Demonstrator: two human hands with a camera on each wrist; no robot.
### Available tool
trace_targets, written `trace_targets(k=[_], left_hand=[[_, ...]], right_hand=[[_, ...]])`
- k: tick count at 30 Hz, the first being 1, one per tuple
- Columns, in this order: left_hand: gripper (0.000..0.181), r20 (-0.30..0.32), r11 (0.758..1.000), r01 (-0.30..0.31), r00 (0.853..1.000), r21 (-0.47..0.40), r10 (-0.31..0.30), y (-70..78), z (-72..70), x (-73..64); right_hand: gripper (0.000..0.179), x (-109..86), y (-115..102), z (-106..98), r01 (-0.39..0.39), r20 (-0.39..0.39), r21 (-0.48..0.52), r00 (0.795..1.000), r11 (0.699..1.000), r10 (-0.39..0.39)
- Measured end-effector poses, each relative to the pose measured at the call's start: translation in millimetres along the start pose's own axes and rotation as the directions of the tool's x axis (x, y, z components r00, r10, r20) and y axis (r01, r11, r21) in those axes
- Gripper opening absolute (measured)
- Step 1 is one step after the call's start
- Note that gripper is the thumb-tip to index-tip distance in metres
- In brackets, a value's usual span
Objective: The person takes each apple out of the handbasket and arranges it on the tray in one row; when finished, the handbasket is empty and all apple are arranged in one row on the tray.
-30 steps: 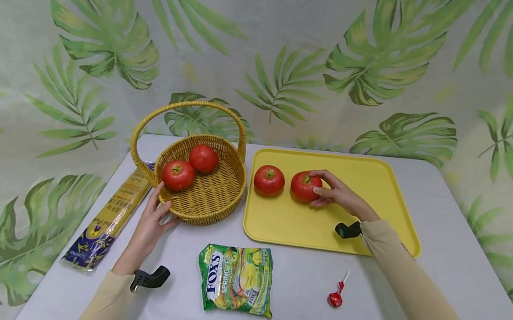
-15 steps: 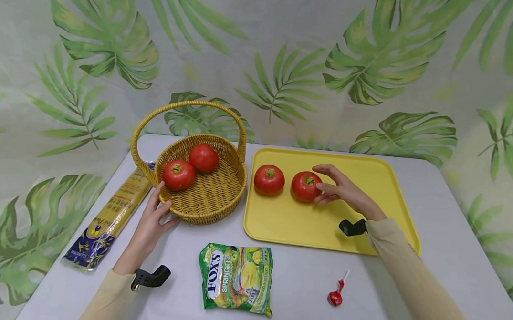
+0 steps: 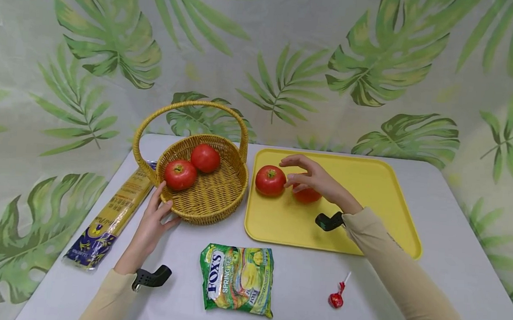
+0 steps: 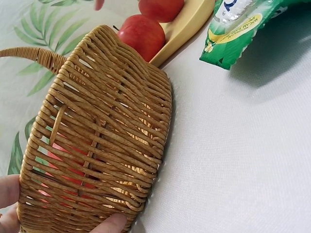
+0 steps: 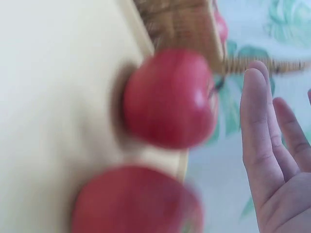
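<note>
Two tomatoes [image 3: 180,175] sit in the woven basket [image 3: 208,217]. My left hand [image 3: 150,222] holds the basket at its front left; in the left wrist view, fingers [image 4: 8,190] meet the rim and another fingertip lies against the wicker wall. On the yellow tray [image 3: 288,228] are a left tomato [image 3: 270,180] and a right tomato [image 3: 307,195], the latter partly hidden behind my right hand [image 3: 313,179]. That hand hovers with thumb and fingers spread, its fingertips close to the left tomato's right side. The right wrist view has both tray tomatoes [image 5: 170,99] beside the extended fingers.
A spaghetti packet [image 3: 112,216] lies left of the basket, its far end behind it. In front are a green candy bag [image 3: 238,279] and a red lollipop [image 3: 336,299]. The basket's tall handle [image 3: 192,103] arches above it. A leaf-print cloth [image 3: 286,80] hangs behind.
My right hand has let go of the right tray tomato, drawn back a little, then moved left over it towards the left one. The left hand stays at the basket.
</note>
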State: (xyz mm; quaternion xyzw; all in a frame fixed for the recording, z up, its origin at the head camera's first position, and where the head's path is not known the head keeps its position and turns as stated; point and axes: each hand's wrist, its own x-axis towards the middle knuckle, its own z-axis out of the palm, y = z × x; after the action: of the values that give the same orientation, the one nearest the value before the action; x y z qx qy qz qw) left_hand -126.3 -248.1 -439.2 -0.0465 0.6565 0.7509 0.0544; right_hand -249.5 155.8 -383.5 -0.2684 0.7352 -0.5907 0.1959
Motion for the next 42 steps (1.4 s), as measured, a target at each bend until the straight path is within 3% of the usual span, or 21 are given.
trace_targets(k=[12, 18, 26, 32, 38, 42], left_hand=[[0.061, 0.004, 1.0, -0.017, 1.0, 0.009, 0.017, -3.2, 0.7, 0.8], [0.06, -0.001, 1.0, -0.006, 1.0, -0.003, 0.006, -3.0, 0.9, 0.9], [0.061, -0.002, 1.0, -0.008, 1.0, -0.014, 0.008, -3.5, 1.1, 1.9], [0.06, -0.005, 1.0, -0.004, 1.0, -0.013, 0.004, -2.4, 0.7, 1.9], [0.06, -0.01, 1.0, -0.001, 1.0, 0.005, 0.001, -1.0, 0.3, 1.1], [0.06, -0.006, 1.0, -0.003, 1.0, 0.006, 0.004, -0.9, -0.5, 1.1]], right_hand=[[0.044, 68.9, -26.2, 70.8, 0.07, 0.165, -0.015, 0.984, 0.997, -0.067], [0.053, 102.5, -31.6, 96.7, 0.007, 0.166, 0.028, 0.986, 1.0, -0.012], [0.059, 134.9, -31.5, 113.9, -0.117, 0.096, 0.127, 0.99, 0.985, 0.105], [0.065, 151.0, -27.3, 123.0, -0.222, 0.091, 0.236, 0.974, 0.946, 0.206], [0.064, 164.3, -20.8, 131.8, -0.342, 0.083, 0.343, 0.939, 0.875, 0.334], [0.064, 171.0, -17.5, 136.5, -0.362, 0.077, 0.418, 0.928, 0.834, 0.364]])
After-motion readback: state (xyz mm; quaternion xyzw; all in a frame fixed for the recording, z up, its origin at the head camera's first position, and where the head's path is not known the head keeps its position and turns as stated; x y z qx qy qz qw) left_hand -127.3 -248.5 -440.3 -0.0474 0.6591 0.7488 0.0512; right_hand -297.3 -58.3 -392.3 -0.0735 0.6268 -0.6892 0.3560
